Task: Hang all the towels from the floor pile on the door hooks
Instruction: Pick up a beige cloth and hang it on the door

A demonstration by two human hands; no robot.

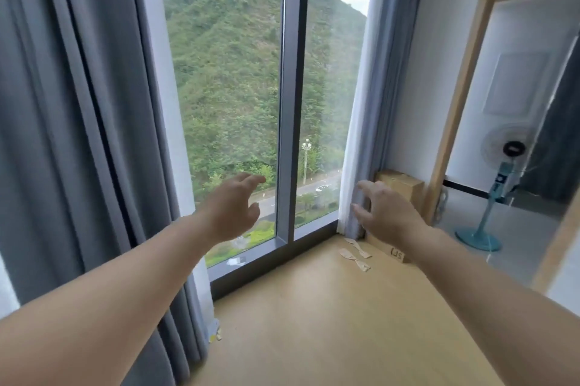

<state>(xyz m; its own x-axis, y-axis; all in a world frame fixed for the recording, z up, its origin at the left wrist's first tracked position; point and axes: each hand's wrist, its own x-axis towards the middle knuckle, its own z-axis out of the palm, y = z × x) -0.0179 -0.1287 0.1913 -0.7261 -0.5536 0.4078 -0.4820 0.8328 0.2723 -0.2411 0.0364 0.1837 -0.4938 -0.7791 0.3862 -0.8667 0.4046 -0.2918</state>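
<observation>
No towel and no door hook shows in this view, so where the task's things are I cannot tell. Two hands are stretched fwd over the floor, both bare and both empty. The left hand is open, fingers loosely spread, palm down, in front of the window glass, touching nothing. The right hand is also open w/ fingers spread and a bit curled; its fingertips are just beside the edge of the right curtain, contact or not I cannot tell. Curtains: 2, the other is the big grey left curtain. Window: 2 panes w/ one dark mullion between; outside a green hill. On the floor near the right curtain lie approx. 3 small scraps of paper. Behind the right hand stands 1 cardboard box, and a low block under it carries handwritten marks, they look like "JS" but not sure. At right is 1 doorway w/ wood frame, and beyond it 1 teal standing fan.
</observation>
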